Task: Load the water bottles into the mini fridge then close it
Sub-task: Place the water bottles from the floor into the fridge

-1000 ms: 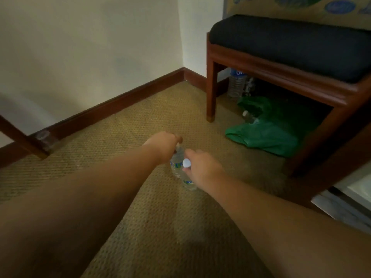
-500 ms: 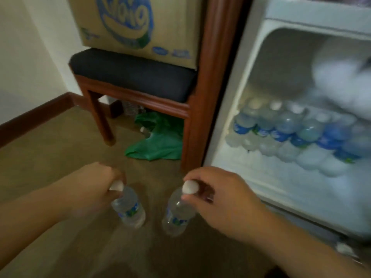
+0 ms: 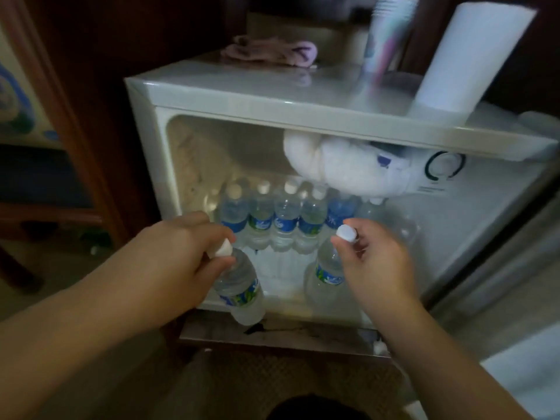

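Carpet (image 3: pixel 272 386) under open mini fridge (image 3: pixel 303 113); L hand (image 3: pixel 181 262) & R hand (image 3: pixel 375 262) each grip 1 bottle neck.

Dim room: woven carpet (image 3: pixel 272 386) (tan), dark wooden chair (image 3: pixel 45 213) at left.

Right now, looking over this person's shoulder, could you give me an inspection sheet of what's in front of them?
Surface: mini fridge open, frost lump hanging under its ceiling; woven carpet below.
Job's things: row of water bottles upright at the back; left bottle tilted at the fridge's front edge; right bottle upright just inside.
Clutter: paper roll, stack of cups, pink cloth on the fridge top.
Grippers: left hand and right hand each pinch a bottle by its neck.
Cables: nothing seen.
Surroundings: wooden chair at left; fridge door swung open at right.
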The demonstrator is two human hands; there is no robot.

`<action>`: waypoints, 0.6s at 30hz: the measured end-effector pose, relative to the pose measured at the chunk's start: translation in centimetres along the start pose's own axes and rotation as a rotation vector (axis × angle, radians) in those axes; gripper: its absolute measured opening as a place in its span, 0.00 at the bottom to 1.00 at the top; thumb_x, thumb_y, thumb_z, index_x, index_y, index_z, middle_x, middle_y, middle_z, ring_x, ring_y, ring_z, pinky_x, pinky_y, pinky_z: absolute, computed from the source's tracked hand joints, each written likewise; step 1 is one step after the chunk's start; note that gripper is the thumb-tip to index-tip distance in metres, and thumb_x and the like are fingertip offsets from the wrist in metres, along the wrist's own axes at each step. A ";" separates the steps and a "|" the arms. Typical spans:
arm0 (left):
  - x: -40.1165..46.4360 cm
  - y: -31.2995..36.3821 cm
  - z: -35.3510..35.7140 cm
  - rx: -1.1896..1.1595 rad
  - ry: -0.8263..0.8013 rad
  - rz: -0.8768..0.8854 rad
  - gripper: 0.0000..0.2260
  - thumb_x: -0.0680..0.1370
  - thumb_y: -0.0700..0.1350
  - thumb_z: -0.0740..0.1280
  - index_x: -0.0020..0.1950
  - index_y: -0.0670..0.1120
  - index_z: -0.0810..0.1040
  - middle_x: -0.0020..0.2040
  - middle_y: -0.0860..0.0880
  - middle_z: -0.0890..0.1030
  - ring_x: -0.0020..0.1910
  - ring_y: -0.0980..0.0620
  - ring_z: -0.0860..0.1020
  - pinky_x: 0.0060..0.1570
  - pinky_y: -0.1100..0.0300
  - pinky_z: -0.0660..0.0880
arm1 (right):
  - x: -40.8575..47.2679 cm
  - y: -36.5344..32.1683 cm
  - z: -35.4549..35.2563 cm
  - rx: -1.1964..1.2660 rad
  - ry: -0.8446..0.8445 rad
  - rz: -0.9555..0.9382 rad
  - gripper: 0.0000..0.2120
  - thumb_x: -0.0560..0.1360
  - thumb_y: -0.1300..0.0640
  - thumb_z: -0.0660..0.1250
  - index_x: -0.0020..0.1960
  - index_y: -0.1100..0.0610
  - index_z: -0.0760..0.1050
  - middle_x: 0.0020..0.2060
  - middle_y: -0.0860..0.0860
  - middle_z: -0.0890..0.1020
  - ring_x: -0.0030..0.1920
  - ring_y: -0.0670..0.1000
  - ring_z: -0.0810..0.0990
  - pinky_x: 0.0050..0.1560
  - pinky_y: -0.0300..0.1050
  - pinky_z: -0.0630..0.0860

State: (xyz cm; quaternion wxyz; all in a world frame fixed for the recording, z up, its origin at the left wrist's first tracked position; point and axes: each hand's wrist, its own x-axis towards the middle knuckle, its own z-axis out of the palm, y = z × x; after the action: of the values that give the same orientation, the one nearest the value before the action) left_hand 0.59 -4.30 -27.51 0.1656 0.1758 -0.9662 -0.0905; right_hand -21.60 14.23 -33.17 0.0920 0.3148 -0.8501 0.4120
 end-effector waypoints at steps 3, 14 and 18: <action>3.7 1.7 2.6 -0.069 0.052 0.036 0.16 0.78 0.57 0.68 0.64 0.56 0.81 0.47 0.59 0.76 0.41 0.59 0.78 0.46 0.54 0.78 | 1.4 2.0 0.8 -0.065 0.076 0.058 0.13 0.79 0.52 0.69 0.62 0.52 0.79 0.52 0.51 0.82 0.52 0.55 0.80 0.51 0.46 0.74; 10.6 6.9 10.9 -0.210 0.163 0.117 0.13 0.80 0.53 0.70 0.63 0.53 0.82 0.44 0.58 0.72 0.41 0.55 0.73 0.43 0.57 0.71 | 4.3 7.6 2.5 -0.190 0.300 0.174 0.09 0.76 0.61 0.69 0.55 0.62 0.80 0.49 0.59 0.81 0.52 0.62 0.77 0.49 0.49 0.66; 12.8 8.0 12.5 -0.197 0.111 0.114 0.16 0.80 0.53 0.69 0.68 0.52 0.80 0.48 0.55 0.74 0.47 0.51 0.76 0.48 0.55 0.74 | 5.3 8.1 2.5 -0.133 0.310 0.251 0.12 0.77 0.59 0.67 0.59 0.59 0.80 0.52 0.58 0.82 0.54 0.60 0.78 0.52 0.47 0.70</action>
State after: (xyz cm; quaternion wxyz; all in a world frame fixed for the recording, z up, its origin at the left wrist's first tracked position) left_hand -17.62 -0.16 -33.57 0.2402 0.1082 -0.9504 -0.1654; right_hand -30.45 13.64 -37.79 0.1901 0.1323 -0.8837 0.4066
